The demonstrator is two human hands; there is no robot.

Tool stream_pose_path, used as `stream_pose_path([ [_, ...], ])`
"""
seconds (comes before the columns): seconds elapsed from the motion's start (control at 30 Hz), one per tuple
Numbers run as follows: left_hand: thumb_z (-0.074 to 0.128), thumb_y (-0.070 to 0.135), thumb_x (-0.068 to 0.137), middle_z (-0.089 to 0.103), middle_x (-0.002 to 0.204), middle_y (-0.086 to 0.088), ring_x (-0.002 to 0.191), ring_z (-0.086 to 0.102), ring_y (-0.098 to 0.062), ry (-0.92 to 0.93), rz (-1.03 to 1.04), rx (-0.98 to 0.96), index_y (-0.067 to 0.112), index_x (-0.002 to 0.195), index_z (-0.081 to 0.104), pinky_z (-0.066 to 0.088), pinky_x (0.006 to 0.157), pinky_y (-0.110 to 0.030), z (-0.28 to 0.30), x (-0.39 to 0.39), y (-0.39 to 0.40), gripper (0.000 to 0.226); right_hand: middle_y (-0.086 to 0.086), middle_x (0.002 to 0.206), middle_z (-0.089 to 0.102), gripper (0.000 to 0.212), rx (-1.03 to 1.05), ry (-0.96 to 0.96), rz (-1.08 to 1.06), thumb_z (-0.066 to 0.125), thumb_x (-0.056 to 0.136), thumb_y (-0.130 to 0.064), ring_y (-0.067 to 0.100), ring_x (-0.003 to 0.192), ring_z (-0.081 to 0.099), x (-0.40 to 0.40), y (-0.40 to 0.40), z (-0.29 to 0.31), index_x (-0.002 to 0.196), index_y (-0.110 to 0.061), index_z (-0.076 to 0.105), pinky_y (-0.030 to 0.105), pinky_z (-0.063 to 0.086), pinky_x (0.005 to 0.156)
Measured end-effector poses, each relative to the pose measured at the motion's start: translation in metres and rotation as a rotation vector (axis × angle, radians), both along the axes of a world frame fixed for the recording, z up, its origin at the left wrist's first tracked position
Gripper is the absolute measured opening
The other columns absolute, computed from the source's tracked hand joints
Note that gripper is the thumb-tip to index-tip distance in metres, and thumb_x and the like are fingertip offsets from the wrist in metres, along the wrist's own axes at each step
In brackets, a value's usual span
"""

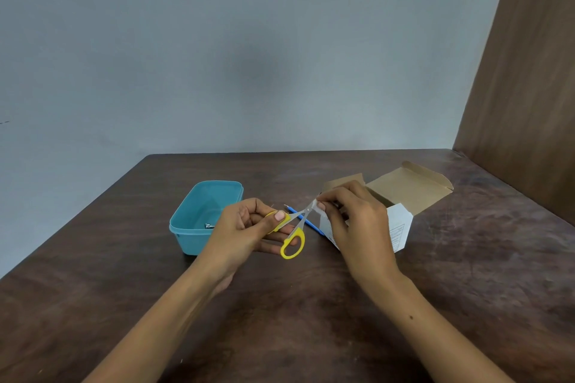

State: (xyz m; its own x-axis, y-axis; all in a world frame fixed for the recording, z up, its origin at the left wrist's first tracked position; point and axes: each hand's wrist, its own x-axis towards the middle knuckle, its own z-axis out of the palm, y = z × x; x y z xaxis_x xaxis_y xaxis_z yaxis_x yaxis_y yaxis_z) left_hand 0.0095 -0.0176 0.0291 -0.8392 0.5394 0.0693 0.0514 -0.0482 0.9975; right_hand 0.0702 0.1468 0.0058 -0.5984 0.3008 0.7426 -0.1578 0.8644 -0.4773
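Small scissors (pixel 294 238) with yellow handles and metal blades are held above the table. My left hand (pixel 249 232) grips one yellow handle with thumb and fingers; the other handle loop hangs free below. My right hand (pixel 354 221) pinches a small white piece (pixel 316 206) at the blade tips. The blades are slightly apart. Behind my right hand stands an opened white cardboard box (pixel 399 227) with brown flaps; my hand hides its left part.
A teal plastic tub (pixel 199 214) sits on the left of the brown wooden table (pixel 280 320), with a small metal item inside. A blue thin tool (pixel 306 222) lies on the table under the scissors. A wooden panel (pixel 529 87) rises at the right.
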Motion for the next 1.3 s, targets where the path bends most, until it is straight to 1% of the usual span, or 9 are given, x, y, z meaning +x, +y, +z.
stream_pose_path([
  [0.17,0.06,0.006,0.087,0.074,0.076,-0.018,0.062,0.072,-0.022,-0.009,-0.01,0.003,-0.013,0.097,0.057,0.056,0.05,-0.024,0.002,0.002,0.0,0.022,0.003,0.089,0.065,0.009,-0.052,0.002,-0.049,0.066,0.084,-0.002,0.012,0.075,0.056,0.0,0.005,0.002,0.083,-0.01,0.069,0.004,0.038,0.066],
  [0.33,0.06,0.009,0.087,0.074,0.076,-0.015,0.064,0.073,-0.021,-0.036,0.009,0.011,-0.009,0.097,0.06,0.055,0.05,-0.022,0.003,0.001,0.0,0.021,0.001,0.088,0.064,0.007,-0.181,0.069,-0.019,0.064,0.085,-0.004,0.015,0.078,0.06,0.003,0.008,0.008,0.086,-0.011,0.066,0.029,0.051,0.067],
  [0.43,0.06,0.011,0.087,0.075,0.078,-0.013,0.068,0.073,-0.019,-0.063,0.031,0.014,-0.003,0.095,0.062,0.056,0.051,-0.021,0.002,0.001,0.0,0.017,-0.002,0.085,0.064,0.009,-0.149,0.089,0.076,0.066,0.083,-0.003,0.009,0.077,0.059,0.005,0.0,0.01,0.084,-0.012,0.067,0.018,0.047,0.066],
  [0.57,0.059,0.012,0.088,0.075,0.083,-0.014,0.074,0.074,-0.02,-0.117,0.026,0.078,-0.001,0.095,0.062,0.057,0.054,-0.022,-0.001,0.001,0.0,0.015,-0.001,0.086,0.064,0.007,-0.008,0.005,0.124,0.069,0.082,-0.007,0.01,0.076,0.056,0.002,-0.014,-0.001,0.085,-0.013,0.068,0.015,0.041,0.062],
  [0.77,0.065,0.011,0.078,0.074,0.083,-0.018,0.066,0.071,-0.019,-0.189,-0.013,0.161,-0.003,0.09,0.061,0.058,0.06,-0.024,-0.004,-0.003,-0.001,0.019,-0.001,0.086,0.064,0.005,0.019,0.012,0.14,0.068,0.083,-0.012,0.011,0.074,0.057,0.001,-0.018,-0.004,0.087,-0.014,0.07,0.017,0.043,0.06],
  [0.93,0.068,0.007,0.069,0.073,0.082,-0.02,0.064,0.071,-0.021,-0.292,-0.06,0.208,-0.006,0.088,0.061,0.06,0.063,-0.025,-0.006,-0.005,-0.001,0.024,-0.001,0.086,0.064,0.006,0.028,0.01,0.129,0.068,0.082,-0.012,0.007,0.073,0.055,0.001,-0.018,-0.005,0.088,-0.014,0.071,0.008,0.037,0.06],
  [1.03,0.069,0.006,0.066,0.073,0.08,-0.018,0.064,0.071,-0.02,-0.305,-0.013,0.225,-0.007,0.087,0.062,0.059,0.061,-0.024,-0.008,-0.006,0.0,0.026,-0.001,0.085,0.064,0.005,0.045,0.0,0.156,0.067,0.083,-0.013,0.01,0.072,0.056,0.001,-0.019,-0.006,0.087,-0.013,0.071,0.013,0.04,0.06],
  [1.17,0.071,0.008,0.063,0.073,0.076,-0.015,0.064,0.07,-0.018,-0.273,0.067,0.245,-0.014,0.097,0.061,0.059,0.061,-0.024,-0.01,-0.008,0.0,0.042,0.001,0.085,0.063,0.009,0.122,-0.034,0.187,0.064,0.083,-0.018,0.015,0.071,0.058,0.001,-0.024,-0.008,0.087,-0.014,0.071,0.027,0.048,0.054],
  [1.3,0.071,0.007,0.065,0.073,0.077,-0.016,0.062,0.07,-0.019,-0.244,0.048,0.235,-0.012,0.093,0.064,0.058,0.06,-0.023,-0.009,-0.005,0.001,0.035,0.0,0.085,0.063,0.009,0.071,0.012,0.141,0.064,0.084,-0.017,0.011,0.071,0.057,0.002,-0.021,-0.005,0.087,-0.012,0.071,0.016,0.043,0.059],
])
